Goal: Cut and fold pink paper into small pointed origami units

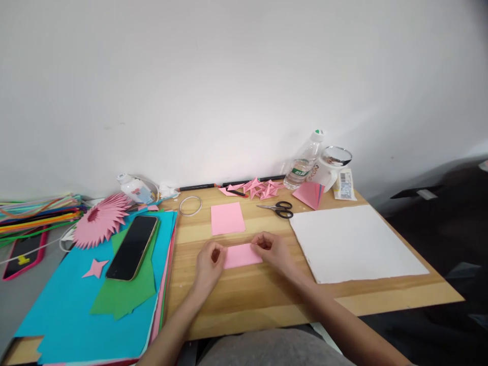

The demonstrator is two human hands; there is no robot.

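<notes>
You're pinching the pink paper rectangle by its ends — left hand and right hand closed thumb-to-finger — over the tabletop, seemingly aligning a fold; creasing is calling for matched edges.

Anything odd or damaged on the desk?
Yes: the blue paper at left has a notch at its near left corner, breaking an otherwise straight outline. No spill visible; the held pink paper looks neat.
</notes>
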